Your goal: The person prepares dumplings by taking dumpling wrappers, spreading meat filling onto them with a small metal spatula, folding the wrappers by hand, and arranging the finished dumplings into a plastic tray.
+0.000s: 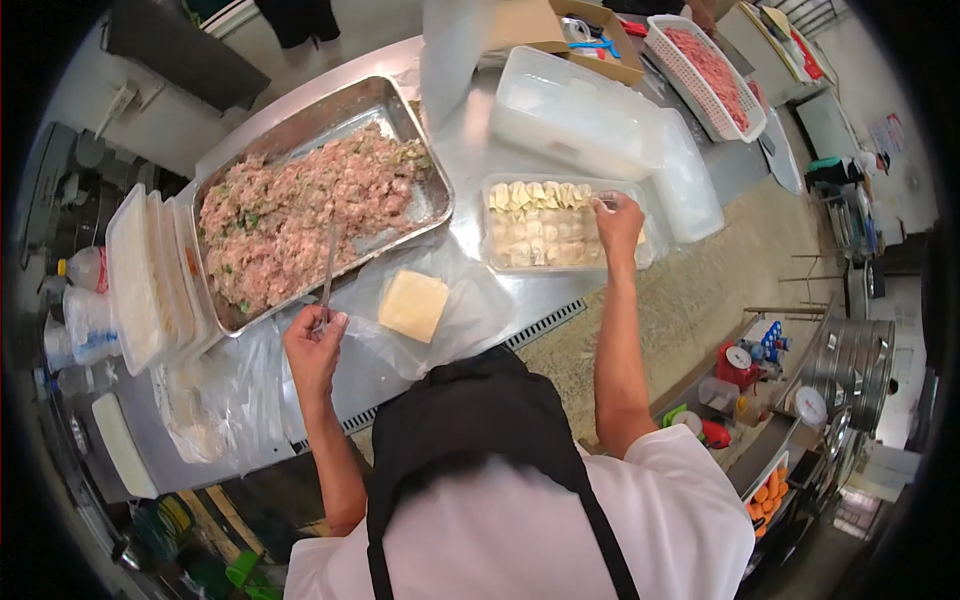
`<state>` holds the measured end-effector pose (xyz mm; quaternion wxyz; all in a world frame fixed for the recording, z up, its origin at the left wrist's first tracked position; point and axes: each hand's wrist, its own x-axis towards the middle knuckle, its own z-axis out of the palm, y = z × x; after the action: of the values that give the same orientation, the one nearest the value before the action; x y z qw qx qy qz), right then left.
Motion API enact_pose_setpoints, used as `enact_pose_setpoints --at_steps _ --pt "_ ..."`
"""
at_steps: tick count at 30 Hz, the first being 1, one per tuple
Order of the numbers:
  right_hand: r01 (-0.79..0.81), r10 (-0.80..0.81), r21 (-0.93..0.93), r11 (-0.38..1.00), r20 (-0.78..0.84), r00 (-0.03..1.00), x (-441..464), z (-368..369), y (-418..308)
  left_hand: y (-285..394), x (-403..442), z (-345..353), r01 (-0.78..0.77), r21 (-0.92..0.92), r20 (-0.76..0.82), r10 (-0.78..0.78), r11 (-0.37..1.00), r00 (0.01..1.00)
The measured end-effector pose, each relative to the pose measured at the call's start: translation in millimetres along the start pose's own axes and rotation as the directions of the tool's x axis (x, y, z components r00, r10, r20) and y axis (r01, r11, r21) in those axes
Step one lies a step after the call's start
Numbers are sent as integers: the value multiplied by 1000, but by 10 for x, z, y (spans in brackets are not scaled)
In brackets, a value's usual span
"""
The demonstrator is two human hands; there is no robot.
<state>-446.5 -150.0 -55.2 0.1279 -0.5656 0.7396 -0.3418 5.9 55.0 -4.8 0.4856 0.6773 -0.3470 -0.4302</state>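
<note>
From where I stand, I see a person in a black apron (480,415) at a shiny metal table (466,225). The left hand (316,338) has its thumb and fingers pinched on a thin metal stick (329,265). The stick goes over the near edge of a big metal tray (398,108) and up to a heap of pink meat (310,215) with green bits in it. I can't tell if the tip is poking into the meat. The right hand (619,225) is over the right part of a clear tub (555,268). Its thumb and fingertips are close together by the end of the far row of dumplings (540,195), but I can't tell if they are pinching one. The dumplings in that far row look yellow, and the ones nearer the person look paler. Between the two hands, a pile of square yellow wrappers (413,305) sits on a thin plastic sheet (478,308), near the tray. Behind the tub is a big cloudy box (570,110). Farther back, a white basket (683,92) holds more pink meat.
</note>
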Motion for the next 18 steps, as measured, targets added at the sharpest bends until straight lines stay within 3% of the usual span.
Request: enact_pose_setpoints --at_steps 2,4,6,8,10,12,13,15,18 --pt "57 -55 61 997 -29 998 -97 -26 -115 -69 57 7 5 38 -52 -3 999 999" --pt "119 -117 143 982 -22 993 -334 -7 -440 -184 102 -71 -288 239 -49 307 927 950" --pt "96 -150 315 944 153 977 -670 -14 -946 -74 55 -83 -109 124 -74 119 986 990" --pt "191 -375 482 855 321 870 -1041 196 -1175 -25 62 -85 -85 154 -109 103 984 989" --pt "239 -542 553 798 485 686 -1433 317 -1492 4 49 -93 -78 168 -106 97 983 990" --pt "315 -692 647 694 479 541 -1762 557 -1606 33 37 -102 -107 220 -118 135 970 984" --pt "314 -694 650 692 480 536 -1873 655 -1678 4 43 -129 -104 220 -123 134 970 983" --pt "530 -719 485 695 456 524 -2054 795 -1764 -61 38 -214 -156 286 -139 202 945 969" --pt "600 -709 393 697 502 496 -2069 1009 -1736 -40 48 -324 -111 364 -214 199 925 956"
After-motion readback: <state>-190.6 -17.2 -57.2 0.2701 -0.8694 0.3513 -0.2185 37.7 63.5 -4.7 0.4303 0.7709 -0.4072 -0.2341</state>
